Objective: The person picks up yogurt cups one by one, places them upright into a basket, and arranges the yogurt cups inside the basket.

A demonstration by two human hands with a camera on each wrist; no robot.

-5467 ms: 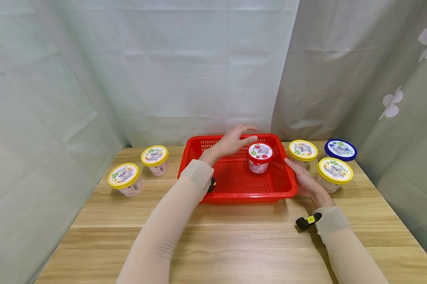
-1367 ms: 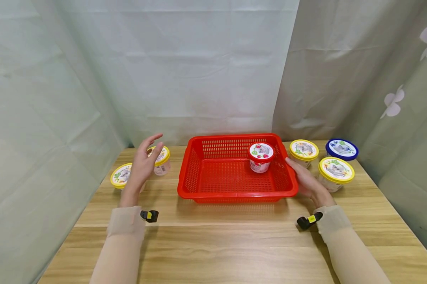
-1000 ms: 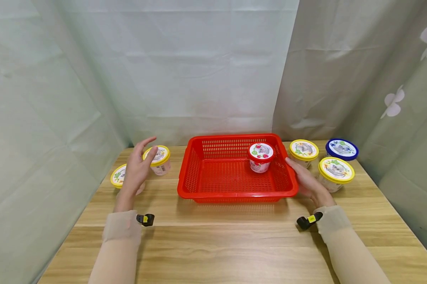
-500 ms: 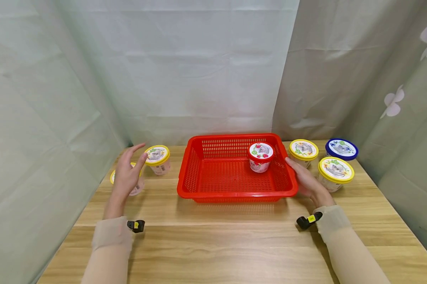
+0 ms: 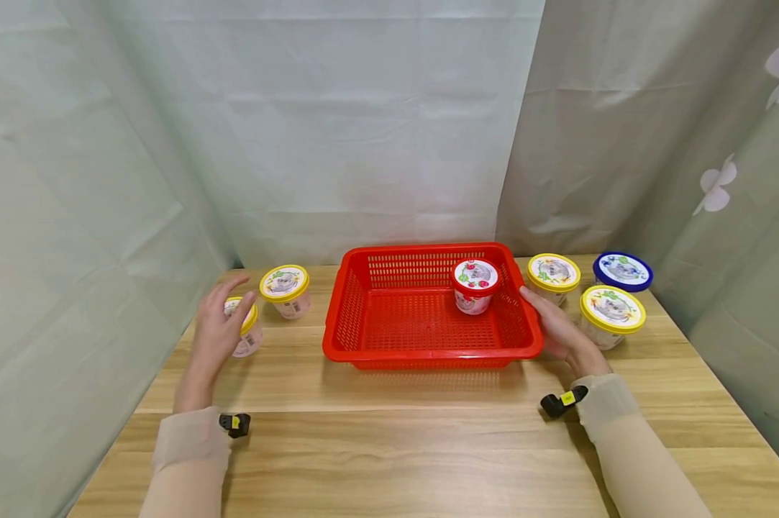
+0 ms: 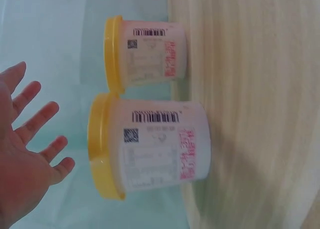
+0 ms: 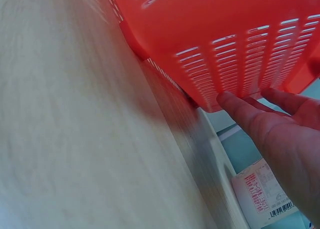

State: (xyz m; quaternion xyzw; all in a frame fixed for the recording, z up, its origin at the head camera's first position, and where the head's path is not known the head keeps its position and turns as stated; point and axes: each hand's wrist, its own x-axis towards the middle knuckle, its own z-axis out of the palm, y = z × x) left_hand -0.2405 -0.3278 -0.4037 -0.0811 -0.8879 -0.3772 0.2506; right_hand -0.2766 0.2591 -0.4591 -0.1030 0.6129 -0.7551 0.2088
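Note:
My left hand (image 5: pixel 213 331) is at the front-left yellow-lidded tub (image 5: pixel 248 342), overlapping it in the head view. The left wrist view shows the fingers (image 6: pixel 37 121) spread beside its lid, apart from it and holding nothing. Behind it stands a second yellow-lidded tub (image 5: pixel 285 285). A red perforated plastic basket (image 5: pixel 428 356) sits mid-table, with a red-lidded tub (image 5: pixel 475 279) upright in its right part. At the basket's right side is my right hand (image 5: pixel 557 332); in the right wrist view its outstretched fingers (image 7: pixel 245 114) rest against the slotted wall.
Right of the basket stand two more yellow-lidded tubs, one at the back (image 5: pixel 553 273) and one nearer (image 5: pixel 612 311), plus a blue-lidded tub (image 5: pixel 622 273). The wooden table (image 5: pixel 395 460) is bounded by pale curtains (image 5: pixel 376 129) at the back and sides.
From above the red-lidded tub, my left hand has moved left to the back yellow-lidded tub, then toward me to the front one. My right hand and the tubs have stayed put.

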